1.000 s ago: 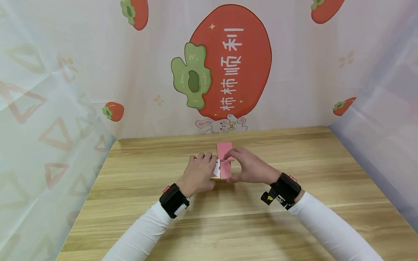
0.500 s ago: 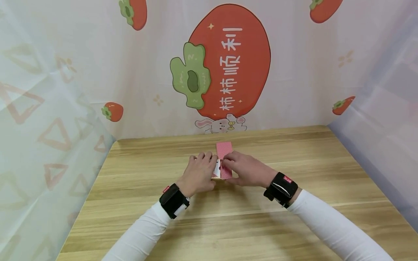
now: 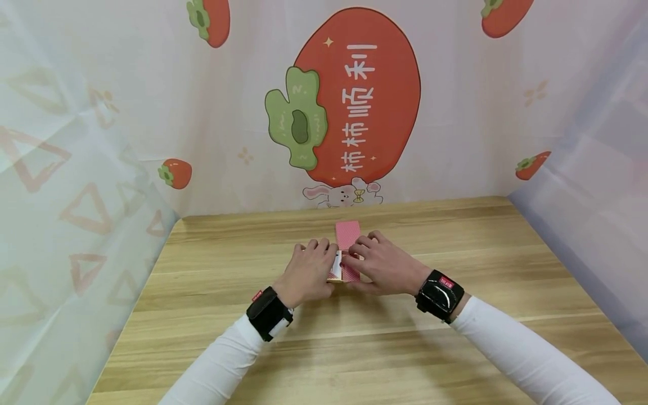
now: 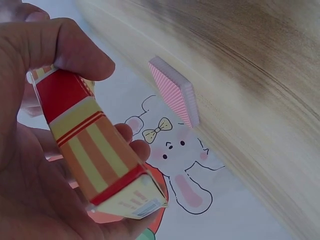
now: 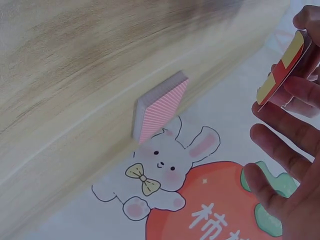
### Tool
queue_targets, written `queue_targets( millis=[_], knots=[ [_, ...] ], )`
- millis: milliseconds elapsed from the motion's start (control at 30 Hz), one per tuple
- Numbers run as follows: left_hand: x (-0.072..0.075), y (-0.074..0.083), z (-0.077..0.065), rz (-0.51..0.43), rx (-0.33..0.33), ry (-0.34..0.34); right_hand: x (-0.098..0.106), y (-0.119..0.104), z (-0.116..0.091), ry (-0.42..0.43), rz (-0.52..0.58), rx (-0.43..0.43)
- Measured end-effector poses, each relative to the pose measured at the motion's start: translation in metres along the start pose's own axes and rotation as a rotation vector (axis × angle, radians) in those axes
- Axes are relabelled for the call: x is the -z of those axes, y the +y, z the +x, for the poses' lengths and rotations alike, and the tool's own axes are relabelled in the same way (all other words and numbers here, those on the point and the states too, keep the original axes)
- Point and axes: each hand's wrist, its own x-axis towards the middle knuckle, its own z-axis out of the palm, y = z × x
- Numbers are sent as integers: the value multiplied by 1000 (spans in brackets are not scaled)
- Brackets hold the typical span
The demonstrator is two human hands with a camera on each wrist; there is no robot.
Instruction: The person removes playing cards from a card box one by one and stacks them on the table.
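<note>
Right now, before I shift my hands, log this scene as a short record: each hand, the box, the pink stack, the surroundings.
Left hand: curled round the striped box
Right hand: thumb and fingers at the box's right end
Box colours: yellow, orange, red
Pink stack: on the table, beyond the hands, toward the backdrop
Backdrop print: large red fruit, white rabbit
Wrists: a black band on each
Unclear: whether the red-patterned part between the hands is box or card
</note>
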Motion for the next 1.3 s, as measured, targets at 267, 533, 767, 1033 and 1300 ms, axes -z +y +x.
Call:
queue_targets(
  millis=[267, 533, 767, 1033, 1300],
  knots=[
    [-1, 0, 1, 1, -2, -1, 3, 2, -4, -7, 42, -11],
    [2, 0, -1, -5, 2, -6, 6, 6, -13, -25, 91, -60],
    [2, 2, -1, -19, -11, -7, 7, 4, -7, -18, 149, -51],
    [3, 5, -2, -19, -14, -13, 7, -2, -1, -32, 277, -53],
    [2, 5, -2, -22, -8, -21, 8, -2, -3, -70, 315, -93]
  ],
)
